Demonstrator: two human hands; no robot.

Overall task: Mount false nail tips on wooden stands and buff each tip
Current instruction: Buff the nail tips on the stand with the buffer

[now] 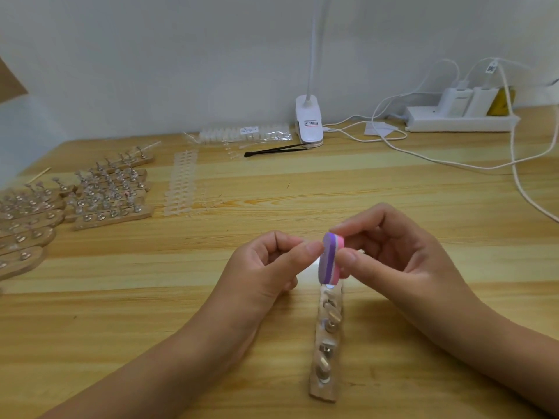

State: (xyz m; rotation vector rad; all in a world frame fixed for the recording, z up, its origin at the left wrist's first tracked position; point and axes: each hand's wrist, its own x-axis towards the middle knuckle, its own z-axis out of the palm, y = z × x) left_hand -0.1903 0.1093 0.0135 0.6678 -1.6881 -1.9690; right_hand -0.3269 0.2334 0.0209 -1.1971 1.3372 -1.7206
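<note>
Buffer (331,258): soft oval block in purple, white and pink layers, standing on edge.
Right hand (402,255): pinches the buffer.
Left hand (272,264): curled, thumb tip at the purple face; cannot tell if it holds anything.
Stand (328,343): long wooden strip with metal holders and clear tips, lying between the wrists, far end under the buffer.

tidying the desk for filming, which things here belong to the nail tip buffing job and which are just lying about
In the job: buffer block in right hand, wooden stand, other stands, nail tip strips.
Lying about: clip lamp, black tweezers, power strip, cables.
</note>
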